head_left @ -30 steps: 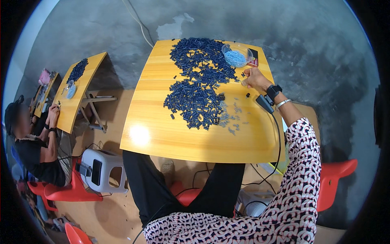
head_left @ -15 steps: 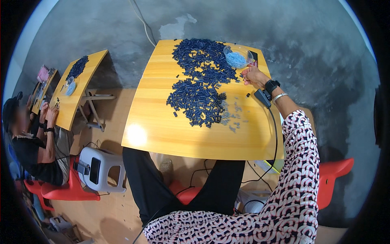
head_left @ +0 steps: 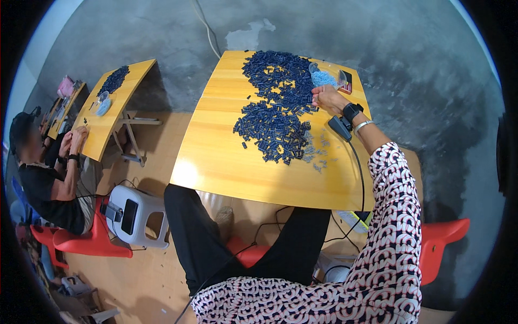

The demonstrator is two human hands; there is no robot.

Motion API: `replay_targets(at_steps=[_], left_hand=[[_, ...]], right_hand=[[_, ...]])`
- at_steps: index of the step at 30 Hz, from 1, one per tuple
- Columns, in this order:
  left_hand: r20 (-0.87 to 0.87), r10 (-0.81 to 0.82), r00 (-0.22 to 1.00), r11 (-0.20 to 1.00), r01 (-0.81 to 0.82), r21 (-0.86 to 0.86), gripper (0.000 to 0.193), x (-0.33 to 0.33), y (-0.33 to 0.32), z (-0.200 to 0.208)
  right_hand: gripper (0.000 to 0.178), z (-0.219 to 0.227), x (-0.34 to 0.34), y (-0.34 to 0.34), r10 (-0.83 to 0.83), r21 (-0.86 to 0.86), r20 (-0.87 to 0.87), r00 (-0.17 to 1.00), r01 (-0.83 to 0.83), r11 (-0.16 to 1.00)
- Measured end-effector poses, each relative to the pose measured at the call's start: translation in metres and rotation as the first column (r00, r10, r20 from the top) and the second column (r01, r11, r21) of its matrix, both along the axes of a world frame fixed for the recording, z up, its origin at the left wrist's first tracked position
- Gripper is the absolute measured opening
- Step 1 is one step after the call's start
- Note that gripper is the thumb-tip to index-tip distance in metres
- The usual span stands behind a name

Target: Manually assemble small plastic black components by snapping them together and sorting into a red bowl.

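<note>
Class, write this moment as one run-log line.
right hand: near dark pieces, grip unclear | left hand: not in view | clear bowl: blue pieces inside | pale bits: on table

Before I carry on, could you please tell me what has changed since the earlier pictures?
The right hand has moved left over the table, to the right edge of the dark pieces. Whether it took or released anything is too small to tell. The dark heaps and bowl look as they were; only the camera's view shifted slightly.
</note>
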State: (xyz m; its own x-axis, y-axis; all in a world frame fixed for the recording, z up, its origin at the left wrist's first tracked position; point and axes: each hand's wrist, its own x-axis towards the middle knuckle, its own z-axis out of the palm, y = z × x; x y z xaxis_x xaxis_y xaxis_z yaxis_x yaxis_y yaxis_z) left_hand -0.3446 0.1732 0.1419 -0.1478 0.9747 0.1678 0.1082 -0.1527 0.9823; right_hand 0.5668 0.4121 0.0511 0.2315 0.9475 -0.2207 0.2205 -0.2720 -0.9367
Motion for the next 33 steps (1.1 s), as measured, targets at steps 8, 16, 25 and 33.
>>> replay_targets(at_steps=[8,16,25,33], left_hand=[[0.086,-0.011,0.996,1.0,0.012,-0.018,0.05,0.001,0.015,-0.003],[0.171,-0.032,0.985,0.998,0.04,-0.04,0.05,0.022,0.039,0.009],[-0.087,-0.216,0.973,0.929,0.177,-0.325,0.038,0.301,0.228,0.044],[-0.183,-0.623,0.761,0.759,0.53,-0.378,0.032,0.484,0.338,-0.009]], right_hand=[[0.025,0.004,0.029,-0.003,0.02,0.007,0.229,0.973,-0.022,1.0],[0.04,0.006,0.031,-0.01,0.075,-0.002,0.314,0.946,-0.078,0.997],[0.027,-0.033,0.092,0.008,-0.09,0.183,0.743,0.664,-0.072,0.98],[0.021,-0.053,0.096,0.006,-0.071,0.17,0.896,0.437,-0.192,0.967]])
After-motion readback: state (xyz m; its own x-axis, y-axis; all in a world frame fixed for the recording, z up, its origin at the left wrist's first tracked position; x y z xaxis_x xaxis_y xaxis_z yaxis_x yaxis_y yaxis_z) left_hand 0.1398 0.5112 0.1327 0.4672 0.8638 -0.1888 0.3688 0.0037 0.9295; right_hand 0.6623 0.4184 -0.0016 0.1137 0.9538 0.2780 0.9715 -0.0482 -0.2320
